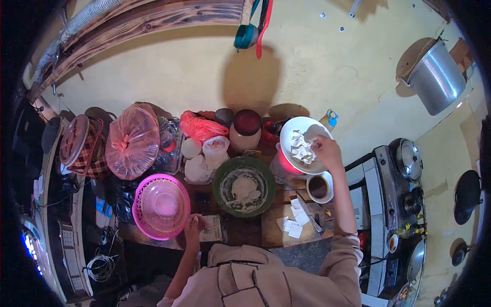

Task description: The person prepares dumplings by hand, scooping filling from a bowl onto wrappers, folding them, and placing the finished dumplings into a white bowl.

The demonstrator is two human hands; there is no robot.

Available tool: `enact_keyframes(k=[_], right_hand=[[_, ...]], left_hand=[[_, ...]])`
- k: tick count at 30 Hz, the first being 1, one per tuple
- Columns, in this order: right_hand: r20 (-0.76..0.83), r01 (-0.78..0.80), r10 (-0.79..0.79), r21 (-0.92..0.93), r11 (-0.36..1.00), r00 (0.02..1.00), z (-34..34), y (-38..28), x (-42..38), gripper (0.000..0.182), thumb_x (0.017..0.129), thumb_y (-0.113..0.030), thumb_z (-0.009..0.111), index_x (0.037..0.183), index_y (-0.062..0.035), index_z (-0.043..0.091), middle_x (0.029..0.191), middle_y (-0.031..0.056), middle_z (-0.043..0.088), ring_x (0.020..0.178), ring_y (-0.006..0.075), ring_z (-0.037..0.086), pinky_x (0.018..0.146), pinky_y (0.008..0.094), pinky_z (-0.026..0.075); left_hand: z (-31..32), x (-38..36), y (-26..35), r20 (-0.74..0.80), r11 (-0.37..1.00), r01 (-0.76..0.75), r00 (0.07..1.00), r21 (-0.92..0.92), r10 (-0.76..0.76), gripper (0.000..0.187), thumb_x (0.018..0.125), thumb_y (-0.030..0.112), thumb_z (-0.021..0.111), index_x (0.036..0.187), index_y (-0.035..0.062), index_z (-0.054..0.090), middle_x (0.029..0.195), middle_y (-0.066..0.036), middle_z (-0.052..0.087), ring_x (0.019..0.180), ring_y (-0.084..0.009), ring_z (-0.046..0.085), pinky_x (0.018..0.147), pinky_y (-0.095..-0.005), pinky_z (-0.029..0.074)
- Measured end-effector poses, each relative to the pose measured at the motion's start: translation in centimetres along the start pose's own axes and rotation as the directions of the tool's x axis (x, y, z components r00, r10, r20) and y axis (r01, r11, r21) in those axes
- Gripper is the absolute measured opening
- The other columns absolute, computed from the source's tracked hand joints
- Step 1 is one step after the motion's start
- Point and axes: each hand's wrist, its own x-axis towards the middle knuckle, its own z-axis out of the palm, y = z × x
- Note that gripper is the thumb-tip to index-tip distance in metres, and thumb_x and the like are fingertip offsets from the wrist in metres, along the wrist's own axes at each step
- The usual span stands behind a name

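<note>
My right hand [327,151] reaches over the right side of a white bowl [321,125], its fingers pinched at the white cut pieces [302,146] inside. The bowl sits tilted on top of a red and white container [281,165]. My left hand [193,231] is at the table's front edge with its fingers curled; what they grip, if anything, is hidden. It lies between the pink basket [162,205] and a pale flat packet [210,228]. A dark green basin [244,187] with white powder and a pale lump [246,188] stands in the middle.
A cup of dark liquid [319,188] stands beside the bowl. White square pieces [294,229] and a knife [308,209] lie on a board at the front right. Bags, a lidded jar [245,131] and a pink plastic bag [133,141] line the back. A stove [396,215] is at right.
</note>
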Motion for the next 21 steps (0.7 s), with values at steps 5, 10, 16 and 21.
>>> enact_keyframes(k=[5, 10, 16, 21], right_hand=[[-0.073, -0.023, 0.001, -0.294, 0.956, 0.997, 1.2, -1.2, 0.3, 0.019, 0.069, -0.011, 0.060, 0.088, -0.0094, 0.060, 0.079, 0.0101, 0.060, 0.074, 0.0271, 0.058, 0.063, 0.0359, 0.045], [-0.282, -0.025, 0.051, 0.095, 0.995, 0.958, -3.7, -3.2, -5.8, 0.014, 0.072, -0.013, 0.060, 0.085, -0.0088, 0.058, 0.077, 0.0109, 0.059, 0.069, 0.0261, 0.057, 0.061, 0.0355, 0.045], [0.267, -0.253, 0.237, 0.027, 0.967, 0.934, 6.5, 3.2, -18.2, 0.026, 0.063, -0.014, 0.069, 0.086, -0.0110, 0.058, 0.073, 0.0076, 0.059, 0.070, 0.0217, 0.057, 0.063, 0.0312, 0.043], [0.295, -0.155, 0.190, -0.140, 0.978, 0.936, 14.4, 6.6, -25.8, 0.050, 0.051, -0.015, 0.074, 0.095, -0.0104, 0.052, 0.089, 0.0123, 0.052, 0.086, 0.0306, 0.051, 0.071, 0.0404, 0.043]], left_hand=[[-0.3, -0.9, -0.5, -0.022, 1.000, -0.009, 1.000, -0.026, 0.008, 0.014, 0.088, 0.016, 0.041, 0.093, 0.0064, 0.049, 0.080, -0.005, 0.054, 0.071, -0.0140, 0.056, 0.064, -0.0276, 0.048], [-0.7, -0.4, -1.9, -0.008, 1.000, 0.030, 1.000, -0.001, -0.030, 0.013, 0.088, 0.016, 0.041, 0.092, 0.0064, 0.048, 0.078, -0.005, 0.054, 0.069, -0.0139, 0.056, 0.061, -0.0273, 0.048], [-0.1, -0.4, -1.2, -0.086, 0.998, 0.056, 0.995, 0.028, -0.054, 0.013, 0.087, 0.016, 0.042, 0.091, 0.0062, 0.049, 0.078, -0.005, 0.054, 0.066, -0.0137, 0.056, 0.060, -0.0269, 0.048], [0.1, -0.2, -1.4, -0.069, 0.997, 0.055, 0.996, 0.061, -0.051, 0.013, 0.087, 0.016, 0.042, 0.091, 0.0059, 0.049, 0.078, -0.005, 0.054, 0.067, -0.0138, 0.057, 0.060, -0.0266, 0.048]])
